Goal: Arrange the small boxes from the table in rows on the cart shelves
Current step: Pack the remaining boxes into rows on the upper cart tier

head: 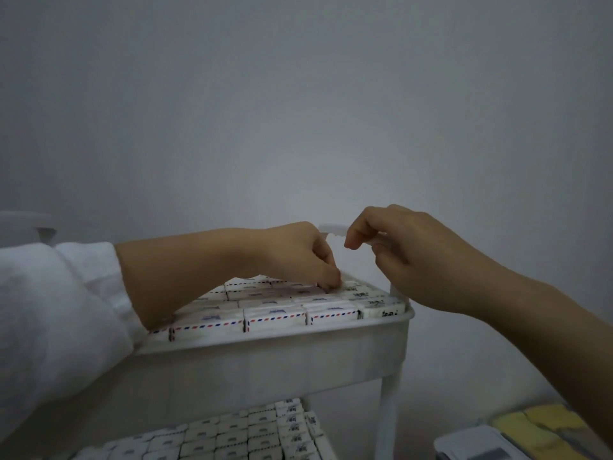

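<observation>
The white cart's top shelf (272, 356) is packed with rows of small white boxes (275, 315) edged in red and blue stripes. My left hand (298, 254) reaches over them from the left. Its fingertips are bunched down on one small box (306, 288) in the far rows. My right hand (418, 257) hovers above the shelf's far right corner with its fingers curled, next to a pale handle (331, 229). Whether it grips anything is unclear. The lower shelf holds more rows of small boxes (232, 436).
A grey wall stands close behind the cart. The cart's right leg (388, 419) runs down to the floor. At the lower right sit yellow packs (544, 426) and a white container (471, 444). A white object (26, 224) shows at the left edge.
</observation>
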### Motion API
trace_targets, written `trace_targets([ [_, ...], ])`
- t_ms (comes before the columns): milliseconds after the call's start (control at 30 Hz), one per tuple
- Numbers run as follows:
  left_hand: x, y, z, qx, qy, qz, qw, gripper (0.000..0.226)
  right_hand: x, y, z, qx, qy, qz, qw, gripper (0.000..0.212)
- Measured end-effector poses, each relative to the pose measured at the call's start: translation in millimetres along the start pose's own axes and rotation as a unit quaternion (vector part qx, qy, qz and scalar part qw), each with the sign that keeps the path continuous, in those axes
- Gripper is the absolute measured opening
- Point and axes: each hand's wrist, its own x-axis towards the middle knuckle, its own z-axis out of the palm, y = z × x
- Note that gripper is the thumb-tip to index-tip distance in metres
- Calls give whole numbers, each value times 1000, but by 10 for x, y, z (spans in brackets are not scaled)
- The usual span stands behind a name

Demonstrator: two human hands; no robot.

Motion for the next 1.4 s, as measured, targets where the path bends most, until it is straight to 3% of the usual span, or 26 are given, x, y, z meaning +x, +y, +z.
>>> trace_targets([
  [200,-146,33,-134,29,18,-21,999,16,-37,-99,28,0,23,23,999,44],
  [333,-598,125,-339,35,147,40,988,23,-161,-516,87,58,95,-14,994,31],
  [433,-1230,95,-416,57,239,94,965,20,-276,-997,215,111,62,-80,989,26],
  [533,-1982,-87,-374,58,243,111,962,12,-327,-1466,412,149,0,-149,978,25],
  [667,-2828,-573,-114,44,238,45,969,11,-291,-2106,846,223,-72,-209,949,23],
  [800,-3653,-1270,214,4,304,-80,949,14,-394,-2799,1443,262,-152,-261,917,24],
  [900,-4219,-1903,455,-20,322,-219,921,15,-522,-3249,2001,270,-203,-224,914,32],
  [1000,-4672,-2427,738,10,329,-327,886,31,-630,-3537,2577,181,-297,-157,924,43],
  [1100,-4920,-2662,960,5,273,-314,909,40,-699,-3687,3042,95,-331,-86,935,58],
  [1167,-4977,-2790,1084,71,232,-298,923,41,-719,-3731,3258,24,-342,-41,938,73],
  [1233,-4957,-2906,1175,147,196,-324,914,42,-725,-3746,3392,-33,-356,-27,934,79],
  [1333,-4891,-3032,1191,203,165,-362,895,43,-714,-3805,3411,-27,-338,-36,940,73],
  [1400,-4926,-3070,1175,185,173,-345,904,35,-727,-3835,3336,32,-299,-59,952,53],
])
